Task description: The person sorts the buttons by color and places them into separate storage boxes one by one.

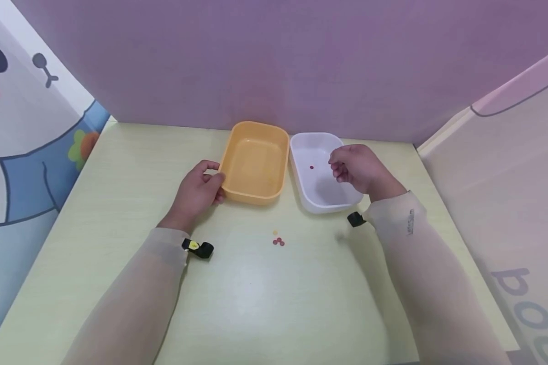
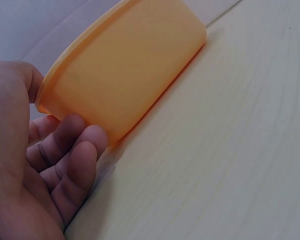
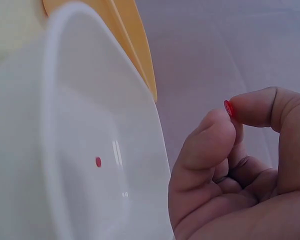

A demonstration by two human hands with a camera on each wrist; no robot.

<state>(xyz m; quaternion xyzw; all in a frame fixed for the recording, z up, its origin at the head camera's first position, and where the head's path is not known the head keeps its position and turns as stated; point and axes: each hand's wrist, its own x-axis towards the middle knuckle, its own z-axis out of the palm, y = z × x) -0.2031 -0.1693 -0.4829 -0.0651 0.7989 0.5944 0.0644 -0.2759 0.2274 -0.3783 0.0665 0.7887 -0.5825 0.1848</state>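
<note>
My left hand (image 1: 200,188) holds the near left corner of an orange plastic tray (image 1: 254,198), its thumb at the rim and its curled fingers against the outer wall (image 2: 125,65). Over the right side of a white tray (image 1: 321,208) is my right hand (image 1: 358,167). Between thumb and fingertip it pinches a small red button (image 3: 228,108), held above the tray's rim. Another red button (image 3: 98,162) lies on the white tray's floor. Faint yellow spots show inside the orange tray near its right wall.
Several red buttons (image 1: 279,241) lie clustered on the pale wooden table (image 1: 242,304), with a yellow button (image 1: 275,232) just behind them. Both trays stand side by side close to the purple back wall (image 1: 265,61). Printed panels flank the table on both sides.
</note>
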